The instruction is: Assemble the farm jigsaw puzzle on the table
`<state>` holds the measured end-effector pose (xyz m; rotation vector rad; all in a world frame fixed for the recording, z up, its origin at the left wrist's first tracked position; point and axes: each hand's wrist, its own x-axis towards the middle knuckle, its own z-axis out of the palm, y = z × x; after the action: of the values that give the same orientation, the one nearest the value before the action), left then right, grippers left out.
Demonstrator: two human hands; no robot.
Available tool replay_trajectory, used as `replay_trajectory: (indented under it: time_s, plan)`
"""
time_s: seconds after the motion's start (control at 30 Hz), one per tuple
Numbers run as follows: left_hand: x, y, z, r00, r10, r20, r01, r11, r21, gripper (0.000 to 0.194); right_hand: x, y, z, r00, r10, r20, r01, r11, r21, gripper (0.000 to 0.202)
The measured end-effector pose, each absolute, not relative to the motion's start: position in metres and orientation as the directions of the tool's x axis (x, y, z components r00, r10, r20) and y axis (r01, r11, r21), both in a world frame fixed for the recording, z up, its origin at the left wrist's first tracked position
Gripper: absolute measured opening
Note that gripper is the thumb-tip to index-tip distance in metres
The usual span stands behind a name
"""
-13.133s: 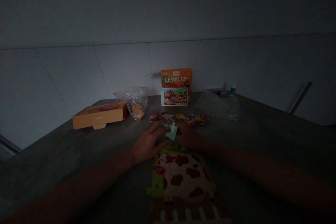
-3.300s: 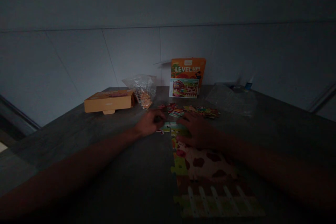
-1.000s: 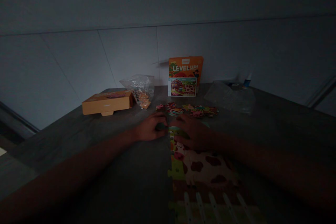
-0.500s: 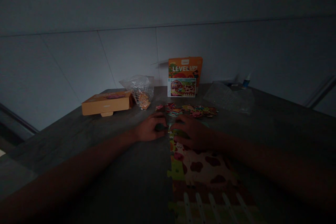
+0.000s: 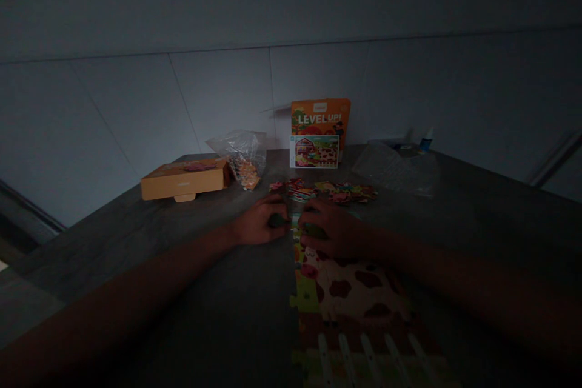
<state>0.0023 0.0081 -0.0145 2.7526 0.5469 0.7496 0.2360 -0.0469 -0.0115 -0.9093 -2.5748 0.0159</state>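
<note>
A partly assembled jigsaw puzzle (image 5: 359, 288) with a spotted cow and a white fence lies in front of me. My left hand (image 5: 261, 222) is at its upper left edge, fingers curled in and thumb brought toward them. Dim light hides whether a piece is between those fingertips. Over the puzzle's upper left part, my right hand (image 5: 339, 231) rests with fingers bent and apart, covering some of the picture above the cow's head. Only a small gap separates the fingertips of both hands. Just beyond them lie loose puzzle pieces (image 5: 345, 192) in a heap.
An orange box (image 5: 184, 180) lies at the left beside a clear plastic bag (image 5: 245, 160) with pieces inside. Against the wall stand an orange "LEVEL UP!" box (image 5: 321, 115) and a farm picture card (image 5: 314, 152). Another clear bag (image 5: 395, 170) and a small blue bottle (image 5: 426, 140) are at the right.
My right hand has shifted very slightly right, widening the gap between the fingertips a little. My left hand and the puzzle look almost unchanged.
</note>
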Motion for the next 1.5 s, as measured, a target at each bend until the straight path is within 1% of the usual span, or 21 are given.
replay_trajectory:
  time_s: [0.27, 0.37, 0.53, 0.87, 1.3, 1.5]
  plan:
    - [0.0023, 0.0064, -0.0131, 0.795, 0.438, 0.420, 0.331, -0.893, 0.305, 0.008, 0.2352, -0.0473, -0.0130, -0.707, 0.601, 0.372, 0.599, 0.789, -0.136, 0.024]
    - [0.0025, 0.0063, -0.0132, 0.794, 0.431, 0.428, 0.318, -0.895, 0.312, 0.008, 0.2351, -0.0469, -0.0153, -0.681, 0.629, 0.375, 0.630, 0.764, -0.138, 0.027]
    - [0.0027, 0.0057, -0.0132, 0.788, 0.457, 0.412, 0.349, -0.883, 0.313, 0.009, 0.2350, -0.0467, -0.0168, -0.630, 0.676, 0.383, 0.684, 0.716, -0.140, 0.031]
    - [0.0032, 0.0050, -0.0129, 0.774, 0.485, 0.406, 0.381, -0.870, 0.312, 0.010, 0.2362, -0.0463, -0.0144, -0.650, 0.657, 0.382, 0.653, 0.740, -0.160, 0.025]
    - [0.0033, 0.0049, -0.0134, 0.771, 0.491, 0.405, 0.396, -0.869, 0.298, 0.013, 0.2356, -0.0458, -0.0152, -0.649, 0.645, 0.403, 0.651, 0.745, -0.143, 0.025]
    - [0.0030, 0.0041, -0.0138, 0.767, 0.495, 0.408, 0.400, -0.866, 0.300, 0.011, 0.2355, -0.0467, -0.0134, -0.657, 0.658, 0.367, 0.661, 0.738, -0.140, 0.027]
